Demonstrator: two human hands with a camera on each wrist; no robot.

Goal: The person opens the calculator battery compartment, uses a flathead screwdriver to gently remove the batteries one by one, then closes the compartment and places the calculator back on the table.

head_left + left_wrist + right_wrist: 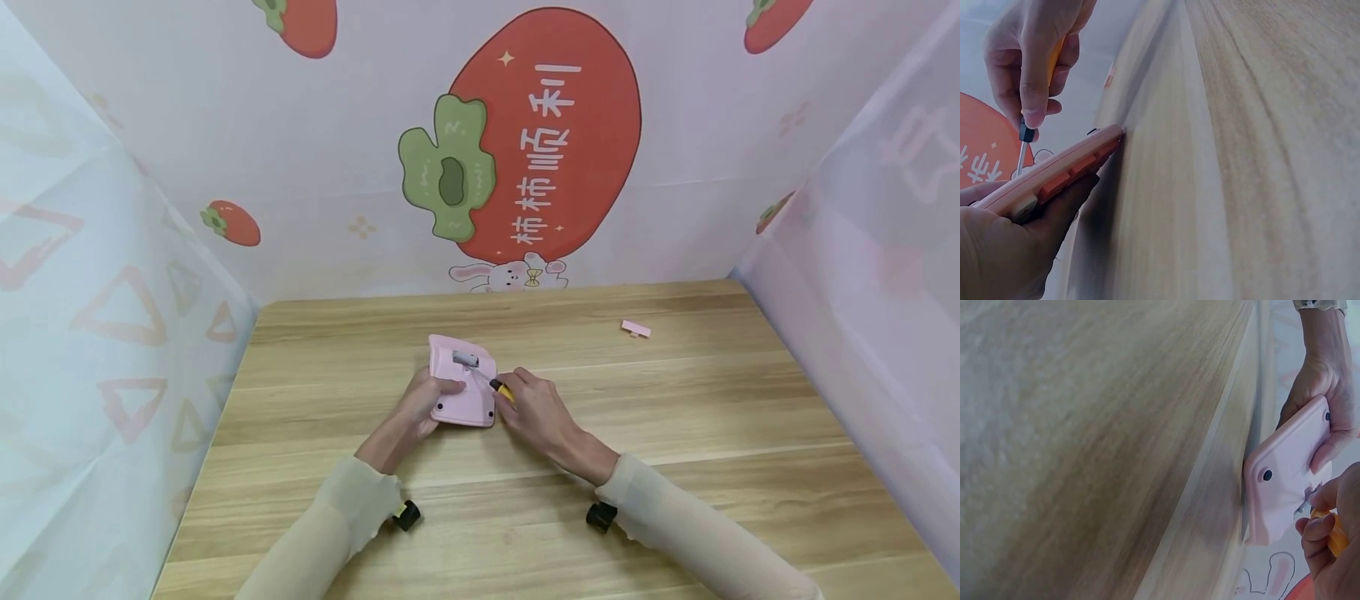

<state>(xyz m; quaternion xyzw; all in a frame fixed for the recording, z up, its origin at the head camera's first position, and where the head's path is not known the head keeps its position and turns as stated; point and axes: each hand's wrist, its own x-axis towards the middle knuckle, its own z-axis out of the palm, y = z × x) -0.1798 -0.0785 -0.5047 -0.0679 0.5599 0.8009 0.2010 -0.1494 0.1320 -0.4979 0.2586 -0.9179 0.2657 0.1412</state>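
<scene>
A pink calculator [468,407] is held face down above the table, its back tilted up. My left hand [420,402] grips its left side, thumb across the back and fingers underneath. Keys show on the underside of the calculator [1063,175] in the left wrist view. In the open slot on its back sits a grey cylindrical battery [466,358]. My right hand [538,410] holds a screwdriver [506,390] by its yellow handle, the metal shaft reaching to the slot beside the battery. In the right wrist view, fingers partly hide the tip.
A small pink battery cover [636,328] lies on the wooden table [675,400] at the back right. Behind stands a white backdrop [330,150] printed with red persimmons, and pale sheets hang on both sides.
</scene>
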